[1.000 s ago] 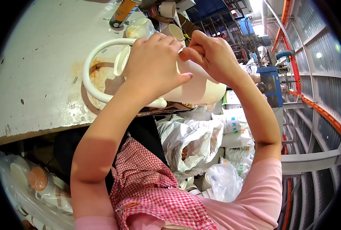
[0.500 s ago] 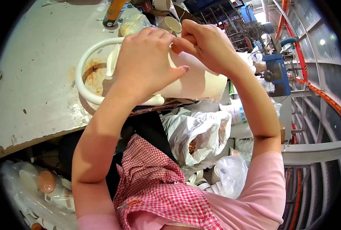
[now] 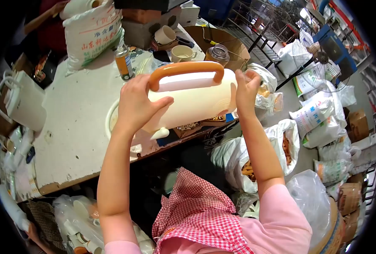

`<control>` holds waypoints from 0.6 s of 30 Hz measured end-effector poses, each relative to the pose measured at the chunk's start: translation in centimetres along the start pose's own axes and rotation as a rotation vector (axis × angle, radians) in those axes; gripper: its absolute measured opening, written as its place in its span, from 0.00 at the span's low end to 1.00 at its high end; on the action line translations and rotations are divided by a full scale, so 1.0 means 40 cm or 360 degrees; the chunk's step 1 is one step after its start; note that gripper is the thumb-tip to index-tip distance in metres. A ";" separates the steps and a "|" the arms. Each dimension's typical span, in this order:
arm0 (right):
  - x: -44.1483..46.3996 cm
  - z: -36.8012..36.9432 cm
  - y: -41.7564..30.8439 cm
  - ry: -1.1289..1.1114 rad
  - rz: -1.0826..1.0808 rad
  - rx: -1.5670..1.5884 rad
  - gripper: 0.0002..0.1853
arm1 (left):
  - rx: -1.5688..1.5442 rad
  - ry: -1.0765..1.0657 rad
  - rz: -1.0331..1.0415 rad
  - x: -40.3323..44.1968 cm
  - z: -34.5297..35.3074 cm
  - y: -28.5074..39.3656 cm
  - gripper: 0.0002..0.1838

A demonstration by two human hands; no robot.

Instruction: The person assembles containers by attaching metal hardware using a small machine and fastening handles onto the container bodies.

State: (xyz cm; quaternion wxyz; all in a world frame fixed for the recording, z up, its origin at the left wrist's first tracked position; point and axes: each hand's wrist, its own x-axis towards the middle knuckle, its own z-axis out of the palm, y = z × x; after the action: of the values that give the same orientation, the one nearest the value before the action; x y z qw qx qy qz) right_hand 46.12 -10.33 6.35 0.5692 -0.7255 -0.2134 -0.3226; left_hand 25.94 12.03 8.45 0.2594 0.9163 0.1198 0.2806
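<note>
A cream plastic jug with an orange handle lies on its side in the air above the table edge. My left hand is closed on the rim end, its thumb along the wall by the handle. A white curved loop comes out beyond that hand. At the other end, my right hand has its fingers curled against the base edge. Its fingertips are partly hidden. Faint curved ridges show on the wall near the base.
The worn white table bears a spray can, a printed sack and a cream cup. A similar cream container stands at left. White bags with orange parts stand on the floor. Another person's hand shows lower left.
The jug has been turned, so its orange handle now shows on top. My right hand has moved to the base end. The view has swung, showing more table and floor.
</note>
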 end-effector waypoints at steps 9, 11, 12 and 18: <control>-0.039 -0.026 0.066 -0.0847 0.1166 0.1204 0.21 | -0.0556 0.0505 -0.0330 0.098 0.090 0.096 0.18; -0.064 -0.046 0.113 -0.0794 0.1095 0.0991 0.18 | -0.0451 0.0429 -0.0327 0.097 0.104 0.105 0.18; -0.061 -0.031 0.132 -0.0779 0.0965 0.0806 0.15 | -0.0338 0.0426 -0.0325 0.105 0.085 0.103 0.18; -0.170 -0.154 0.224 -0.0479 0.0553 0.0407 0.17 | -0.0432 0.0145 -0.0349 0.124 0.036 0.078 0.19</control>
State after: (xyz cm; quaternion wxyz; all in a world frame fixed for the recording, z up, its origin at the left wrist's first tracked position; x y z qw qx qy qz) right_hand 46.04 -18.22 -3.74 0.6651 -0.7132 -0.2070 -0.0789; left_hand 31.05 10.65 11.35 0.4040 0.8407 0.1917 0.3054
